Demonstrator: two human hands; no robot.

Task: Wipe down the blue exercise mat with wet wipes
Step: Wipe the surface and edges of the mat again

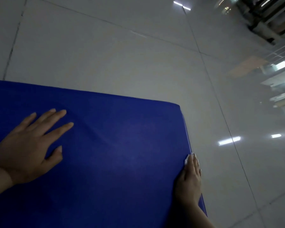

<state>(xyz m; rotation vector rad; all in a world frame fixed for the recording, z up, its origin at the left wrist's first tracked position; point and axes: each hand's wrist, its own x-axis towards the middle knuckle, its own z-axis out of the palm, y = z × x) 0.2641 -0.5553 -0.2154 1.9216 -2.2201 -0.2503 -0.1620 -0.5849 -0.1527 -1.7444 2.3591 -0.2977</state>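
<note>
The thick blue exercise mat (115, 153) fills the lower left of the head view, its far right corner near the middle. My left hand (30, 145) lies flat on the mat's top with fingers spread and straight. At the mat's right edge my right hand (190, 180) presses a white wet wipe (187, 159) against the side with straight fingers. Only a small bit of the wipe shows past the fingertips.
Glossy pale floor tiles (138, 55) surround the mat at the back and right, with light reflections. Shelving or furniture (270, 18) stands at the far upper right, blurred.
</note>
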